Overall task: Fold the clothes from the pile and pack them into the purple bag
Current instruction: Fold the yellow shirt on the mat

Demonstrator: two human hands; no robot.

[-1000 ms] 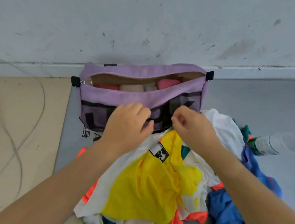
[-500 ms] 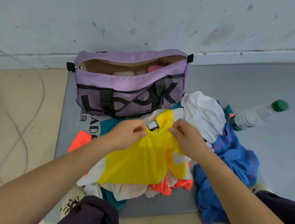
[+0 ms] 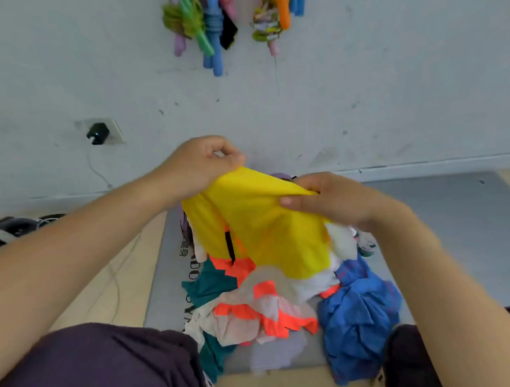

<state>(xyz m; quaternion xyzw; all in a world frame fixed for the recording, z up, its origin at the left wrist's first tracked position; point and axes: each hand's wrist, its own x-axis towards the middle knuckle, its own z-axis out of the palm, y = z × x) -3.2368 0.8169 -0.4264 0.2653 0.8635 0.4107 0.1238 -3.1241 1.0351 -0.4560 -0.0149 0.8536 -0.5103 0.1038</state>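
Garment (image 3: 268, 229) held up between left hand (image 3: 199, 164) and right hand (image 3: 336, 199), above pile (image 3: 275, 307) on mat (image 3: 452, 239). Bag (image 3: 283, 177) mostly hidden behind garment, against far wall (image 3: 391, 75). Socket (image 3: 102, 132) far left; bundles (image 3: 203, 23) hanging higher up.

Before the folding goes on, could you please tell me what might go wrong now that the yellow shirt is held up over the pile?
1. The yellow shirt hangs bunched from both hands, left and right, with its lower edge on the pile; lifting may drag other clothes along.
2. The raised shirt hides nearly all of the purple bag, so aiming for it may be awkward.
3. A bottle lies against the pile and could get knocked.
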